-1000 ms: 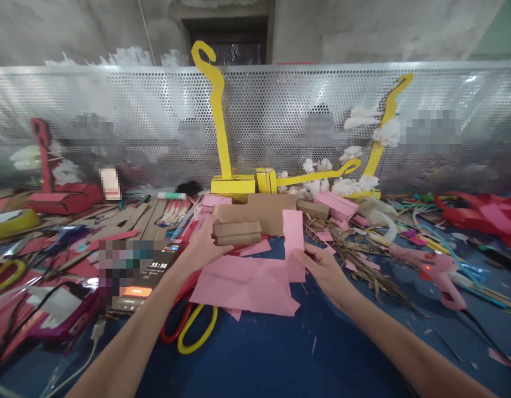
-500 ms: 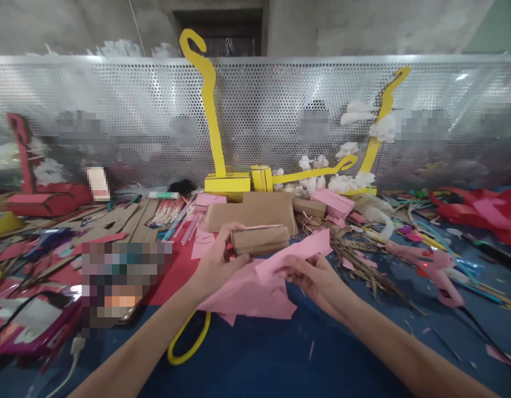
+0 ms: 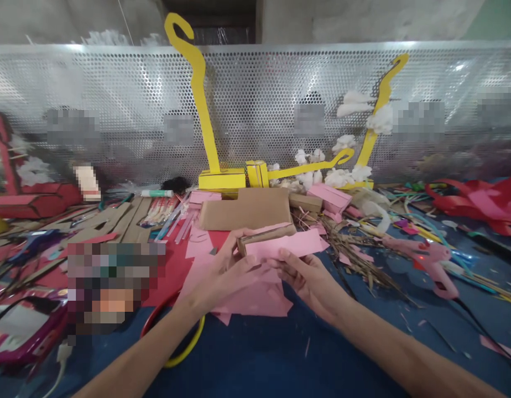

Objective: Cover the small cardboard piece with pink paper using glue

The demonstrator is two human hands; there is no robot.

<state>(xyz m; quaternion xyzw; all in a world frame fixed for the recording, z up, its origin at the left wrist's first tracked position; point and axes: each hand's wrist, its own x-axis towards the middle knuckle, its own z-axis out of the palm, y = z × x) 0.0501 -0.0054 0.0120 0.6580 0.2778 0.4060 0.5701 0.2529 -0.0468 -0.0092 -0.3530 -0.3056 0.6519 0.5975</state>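
My left hand [image 3: 228, 271] is closed around the left end of a small cardboard box [image 3: 261, 236], its thumb in front. A strip of pink paper [image 3: 286, 246] lies against the near side of that box and covers most of it. My right hand [image 3: 307, 273] pinches the strip's lower edge between thumb and fingers. Below both hands, cut pink paper [image 3: 255, 301] is spread on the blue table [image 3: 247, 359]. Behind the box stands a larger piece of brown cardboard [image 3: 247, 213].
A pink glue gun [image 3: 429, 262] with a glowing red light rests at the right, its cord running forward. Yellow paper hook shapes [image 3: 206, 121] stand at the back. Yellow and red tape rings [image 3: 189, 348] lie near my left forearm. Dry brown strips [image 3: 359, 251] litter the right side.
My right hand has brought the pink strip leftward onto the front of the cardboard box. The box has tilted slightly in my left hand, and the whole view has shifted a little.
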